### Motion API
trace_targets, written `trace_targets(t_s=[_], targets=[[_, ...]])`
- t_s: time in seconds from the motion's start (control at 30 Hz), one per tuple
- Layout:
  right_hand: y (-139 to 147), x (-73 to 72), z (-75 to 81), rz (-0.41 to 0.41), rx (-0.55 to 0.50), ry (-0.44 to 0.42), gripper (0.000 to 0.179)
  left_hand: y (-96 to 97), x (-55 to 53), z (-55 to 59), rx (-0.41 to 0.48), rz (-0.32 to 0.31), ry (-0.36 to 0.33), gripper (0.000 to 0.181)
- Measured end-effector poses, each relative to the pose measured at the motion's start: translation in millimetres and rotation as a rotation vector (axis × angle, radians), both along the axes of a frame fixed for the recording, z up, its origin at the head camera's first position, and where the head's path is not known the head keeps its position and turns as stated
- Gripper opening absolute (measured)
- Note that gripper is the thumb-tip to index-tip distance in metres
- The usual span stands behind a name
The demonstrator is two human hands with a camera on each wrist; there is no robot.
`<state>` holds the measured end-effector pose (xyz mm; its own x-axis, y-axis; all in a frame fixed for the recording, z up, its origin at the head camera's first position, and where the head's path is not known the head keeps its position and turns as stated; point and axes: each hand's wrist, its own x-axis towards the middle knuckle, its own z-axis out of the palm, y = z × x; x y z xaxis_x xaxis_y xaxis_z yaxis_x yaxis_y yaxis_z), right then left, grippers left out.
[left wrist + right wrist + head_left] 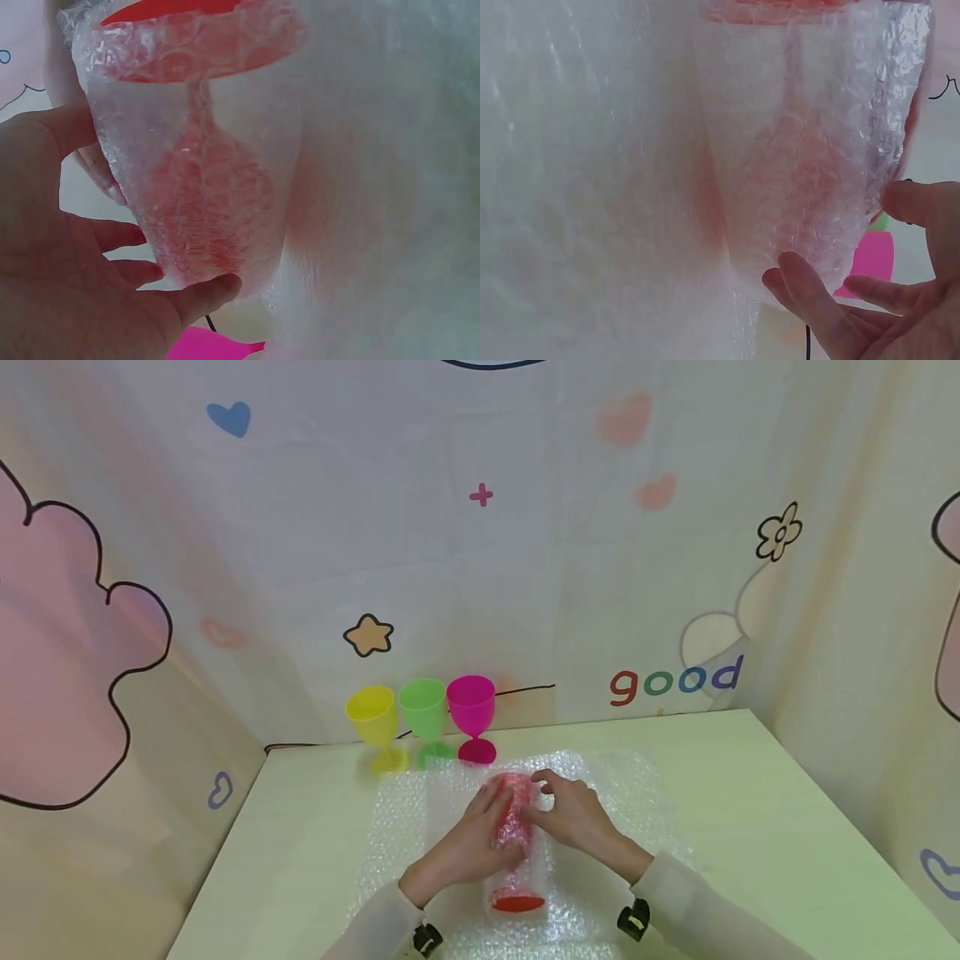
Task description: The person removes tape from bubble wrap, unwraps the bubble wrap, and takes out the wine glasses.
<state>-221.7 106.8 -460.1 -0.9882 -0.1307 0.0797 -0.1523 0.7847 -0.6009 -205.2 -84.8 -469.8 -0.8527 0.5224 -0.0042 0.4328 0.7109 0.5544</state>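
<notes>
A red goblet [517,904] lies on its side, rolled in clear bubble wrap [600,770], its foot toward me. The goblet's stem and bowl show blurred through the layers in both wrist views. My left hand [472,843] holds the roll from the left, thumb near the foot end and fingers along the bowl. At the far end, my right hand [573,814] grips the roll's right side between thumb and curved fingers. The left wrist view shows the wrapped goblet [202,195] against my left fingertips [221,289].
Behind the wrap stand a yellow goblet [372,714], a green goblet [423,706] and a pink goblet [472,702] in a row near the table's back edge. More wrap spreads flat on the pale table [750,827]. A printed cloth [480,568] hangs behind.
</notes>
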Motion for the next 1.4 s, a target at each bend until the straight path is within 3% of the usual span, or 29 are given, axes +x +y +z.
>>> trace_targets(t_s=[0.37,0.8,1.07,1.4], targets=[[4,-8.8,-2.1,0.036,0.015,0.054,0.028,0.6,-0.3,-7.1,0.002,0.007,0.013,0.090],[2,-11.6,-8.7,0.047,0.053,0.120,0.017,-2.0,0.5,-11.7,0.015,-0.005,0.009,0.089],[6,-13.1,-13.4,0.060,0.023,0.152,0.009,-6.1,2.0,-13.7,0.036,-0.005,0.023,0.088],[9,-15.4,-13.6,0.023,-0.073,0.116,0.033,-8.7,1.7,-15.1,0.078,0.024,-0.013,0.090]])
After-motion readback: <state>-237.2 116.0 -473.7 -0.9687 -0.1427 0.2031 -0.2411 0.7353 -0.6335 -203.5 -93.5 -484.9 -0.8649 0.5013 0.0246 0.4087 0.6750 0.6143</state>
